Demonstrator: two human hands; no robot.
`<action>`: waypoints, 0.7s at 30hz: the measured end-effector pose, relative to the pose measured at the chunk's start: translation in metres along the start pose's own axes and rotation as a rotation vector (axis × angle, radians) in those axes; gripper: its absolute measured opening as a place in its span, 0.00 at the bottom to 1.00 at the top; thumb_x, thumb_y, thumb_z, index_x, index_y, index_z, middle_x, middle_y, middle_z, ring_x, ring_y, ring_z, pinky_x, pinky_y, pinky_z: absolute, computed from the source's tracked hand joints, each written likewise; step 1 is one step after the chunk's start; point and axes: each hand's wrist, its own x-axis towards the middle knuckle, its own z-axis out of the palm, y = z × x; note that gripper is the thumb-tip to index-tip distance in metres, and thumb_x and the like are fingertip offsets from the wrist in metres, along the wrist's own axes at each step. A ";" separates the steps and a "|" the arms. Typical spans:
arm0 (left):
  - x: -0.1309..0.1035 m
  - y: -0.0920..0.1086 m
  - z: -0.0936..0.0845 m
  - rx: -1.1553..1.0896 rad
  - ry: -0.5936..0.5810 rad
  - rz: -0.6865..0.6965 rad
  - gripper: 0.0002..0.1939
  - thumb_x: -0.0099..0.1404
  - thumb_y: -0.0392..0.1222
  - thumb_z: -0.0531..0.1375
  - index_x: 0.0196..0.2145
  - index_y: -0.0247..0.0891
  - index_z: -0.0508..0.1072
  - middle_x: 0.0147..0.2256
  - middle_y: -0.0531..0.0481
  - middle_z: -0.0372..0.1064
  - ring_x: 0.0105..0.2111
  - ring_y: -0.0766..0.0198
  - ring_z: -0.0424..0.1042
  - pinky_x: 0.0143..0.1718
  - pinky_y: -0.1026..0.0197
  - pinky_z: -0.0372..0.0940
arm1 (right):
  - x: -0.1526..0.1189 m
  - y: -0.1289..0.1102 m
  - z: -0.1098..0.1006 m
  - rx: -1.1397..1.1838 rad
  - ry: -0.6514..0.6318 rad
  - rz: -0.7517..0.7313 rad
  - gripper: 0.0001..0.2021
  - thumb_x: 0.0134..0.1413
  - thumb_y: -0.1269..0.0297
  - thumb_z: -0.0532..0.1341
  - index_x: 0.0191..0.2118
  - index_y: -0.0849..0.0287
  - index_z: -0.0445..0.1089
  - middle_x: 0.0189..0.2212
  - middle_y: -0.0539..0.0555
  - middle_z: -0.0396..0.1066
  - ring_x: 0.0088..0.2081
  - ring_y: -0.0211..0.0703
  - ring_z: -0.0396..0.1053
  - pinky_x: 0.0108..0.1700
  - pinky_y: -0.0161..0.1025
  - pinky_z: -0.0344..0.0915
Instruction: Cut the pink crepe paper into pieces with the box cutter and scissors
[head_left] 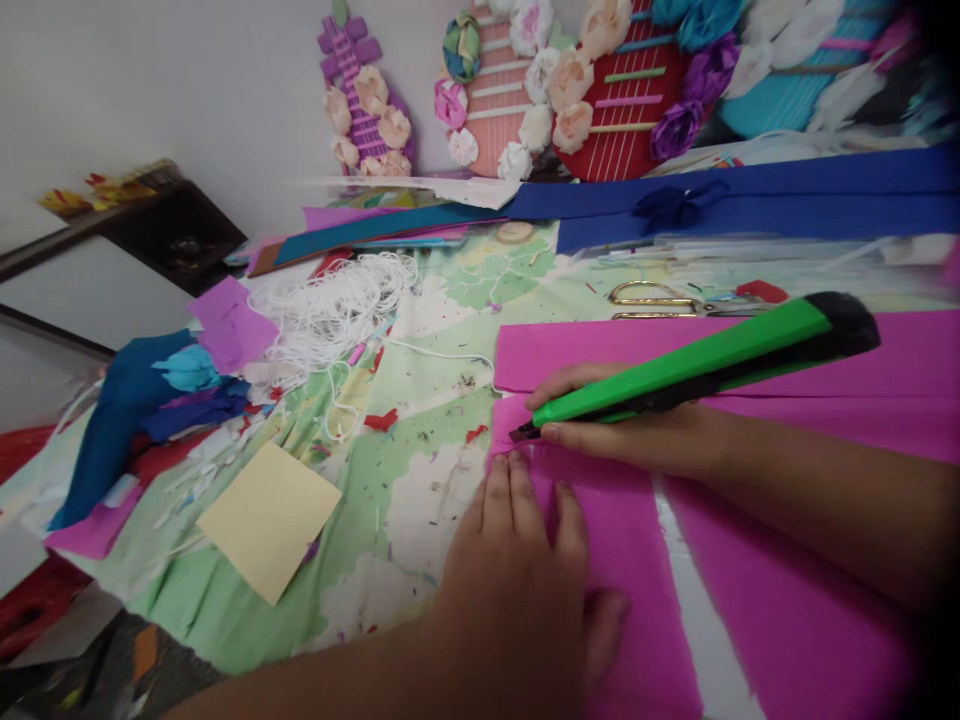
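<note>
My right hand [622,430] is closed around a green box cutter [697,360] with a black end. The cutter's blade tip touches the left edge of a magenta paper sheet [600,540]. Just below the blade, my left hand [525,560] lies flat with fingers stretched out, its fingertips pressing on that edge. Behind the hands runs a folded magenta strip [840,350]. A pale strip [697,600] shows through a gap between the magenta pieces on the right.
Gold-handled scissors [660,300] lie behind the magenta paper. White string [345,300] is heaped at left, near a yellow paper square [270,520] and teal scraps [120,420]. Dark blue paper [787,200] stretches along the back, below flower-covered guitar shapes [622,100]. Small scraps litter the tablecloth [420,400].
</note>
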 end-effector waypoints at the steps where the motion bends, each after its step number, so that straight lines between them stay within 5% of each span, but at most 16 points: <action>1: 0.000 0.000 0.000 0.000 -0.002 -0.003 0.32 0.54 0.59 0.50 0.49 0.32 0.65 0.48 0.28 0.60 0.49 0.37 0.57 0.41 0.43 0.60 | 0.000 0.000 0.000 0.004 -0.007 -0.013 0.11 0.45 0.58 0.57 0.37 0.54 0.68 0.35 0.50 0.69 0.38 0.41 0.67 0.41 0.37 0.65; 8: -0.001 0.001 0.000 -0.005 -0.007 0.000 0.32 0.54 0.59 0.50 0.48 0.31 0.66 0.48 0.28 0.60 0.49 0.37 0.57 0.41 0.43 0.61 | 0.001 -0.001 0.001 0.014 -0.150 -0.104 0.09 0.48 0.63 0.55 0.36 0.57 0.68 0.33 0.50 0.70 0.35 0.37 0.67 0.37 0.34 0.64; 21: -0.001 0.001 -0.002 0.008 -0.028 -0.024 0.32 0.54 0.59 0.49 0.49 0.32 0.65 0.49 0.29 0.59 0.49 0.39 0.58 0.41 0.44 0.61 | -0.003 0.004 -0.004 -0.006 -0.110 -0.094 0.11 0.47 0.62 0.57 0.38 0.56 0.68 0.36 0.51 0.69 0.38 0.39 0.67 0.40 0.35 0.64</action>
